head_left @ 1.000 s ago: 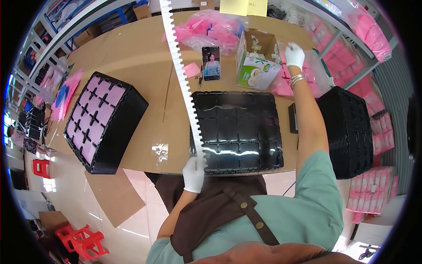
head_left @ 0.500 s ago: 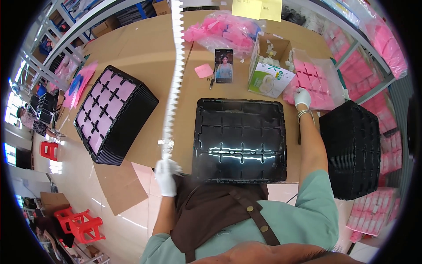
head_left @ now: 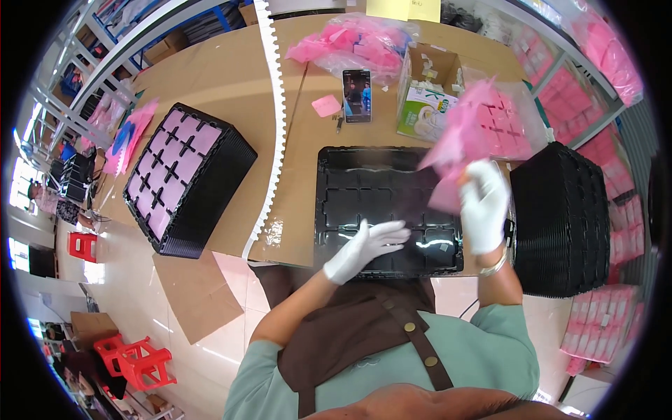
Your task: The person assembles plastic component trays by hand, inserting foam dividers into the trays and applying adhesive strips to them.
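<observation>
A black plastic tray [head_left: 350, 199] with ridged dividers lies in front of me at the table's near edge. My left hand [head_left: 365, 250], in a white glove, reaches over the tray's near part with fingers stretched out and nothing in them. A limp pink sheet [head_left: 460, 136] hangs from my gloved right hand [head_left: 485, 208] above the tray's right side; motion blurs it. Behind that hand lies a clear bag [head_left: 533, 126] with more pink sheets. To the right stands a tall stack of black trays [head_left: 558, 224].
Another stack of black trays [head_left: 220, 185], pink in its cells, stands at left. A white toothed strip [head_left: 277, 133] runs down the table. Farther back are a phone [head_left: 357, 98], pink paper [head_left: 325, 106], an open carton [head_left: 430, 66] and crumpled pink plastic [head_left: 357, 49].
My right hand has come back from the bag toward the tray, bringing a pink sheet. My left hand has let go of the toothed strip and moved right over the tray.
</observation>
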`<action>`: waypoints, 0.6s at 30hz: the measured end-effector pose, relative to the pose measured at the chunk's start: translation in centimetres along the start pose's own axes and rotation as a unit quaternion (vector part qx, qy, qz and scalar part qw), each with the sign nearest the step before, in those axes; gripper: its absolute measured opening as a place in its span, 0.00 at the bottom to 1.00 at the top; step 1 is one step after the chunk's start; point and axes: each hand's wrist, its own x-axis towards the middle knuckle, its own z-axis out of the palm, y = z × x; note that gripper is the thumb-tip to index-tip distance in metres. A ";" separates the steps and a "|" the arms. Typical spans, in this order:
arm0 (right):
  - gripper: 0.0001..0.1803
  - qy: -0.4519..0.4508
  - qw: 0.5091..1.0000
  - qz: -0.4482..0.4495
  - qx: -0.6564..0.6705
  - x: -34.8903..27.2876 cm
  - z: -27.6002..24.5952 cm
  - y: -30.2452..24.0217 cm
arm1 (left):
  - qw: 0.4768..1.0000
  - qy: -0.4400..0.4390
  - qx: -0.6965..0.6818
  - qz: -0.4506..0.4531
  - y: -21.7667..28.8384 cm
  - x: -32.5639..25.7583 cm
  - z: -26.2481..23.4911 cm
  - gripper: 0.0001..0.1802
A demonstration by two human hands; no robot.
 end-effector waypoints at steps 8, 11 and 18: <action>0.04 -0.252 0.965 -0.005 0.079 -8.3 4.2 -2.4 | 0.979 0.169 -0.110 -0.014 2.9 1.2 0.8 0.41; 0.03 -0.301 0.943 0.017 0.142 -10.3 5.9 -1.2 | 0.978 0.152 -0.139 -0.045 3.8 -1.1 0.2 0.34; 0.07 -0.332 0.927 -0.009 0.176 -11.7 7.8 -0.2 | 0.897 0.372 0.233 -0.051 2.1 -2.7 -4.3 0.16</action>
